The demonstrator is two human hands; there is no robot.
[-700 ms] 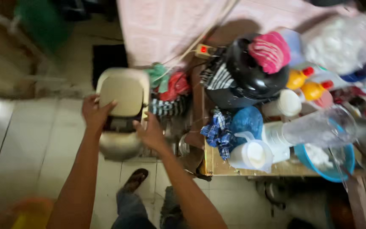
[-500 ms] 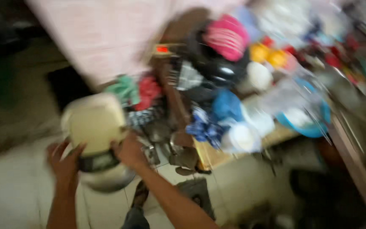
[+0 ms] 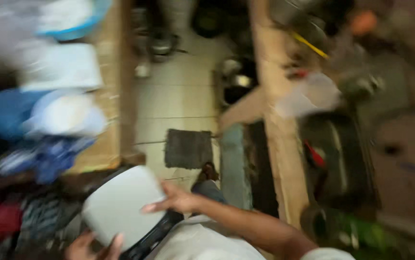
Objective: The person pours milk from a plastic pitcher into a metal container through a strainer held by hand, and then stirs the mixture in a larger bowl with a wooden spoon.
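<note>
The view is motion-blurred. I hold a pot-like appliance [image 3: 121,202] with a white rounded-square lid and a dark body, low in the frame and close to my body. My right hand [image 3: 174,200] rests on the lid's right edge with fingers spread along it. Only part of my left hand [image 3: 92,246] shows, gripping the appliance from below at the frame's bottom edge. My foot [image 3: 210,171] shows on the tiled floor just beyond the appliance.
A wooden table [image 3: 109,125] on the left carries white containers [image 3: 60,67], blue cloth [image 3: 48,156] and a blue basin [image 3: 72,29]. A grey mat [image 3: 188,148] lies on the floor. On the right, a wooden counter [image 3: 277,144] holds clutter and a dark basin [image 3: 332,159].
The view has swung round sharply. The appliance, earlier down by the table's end, is now held up close to my body, and the table has moved to the left.
</note>
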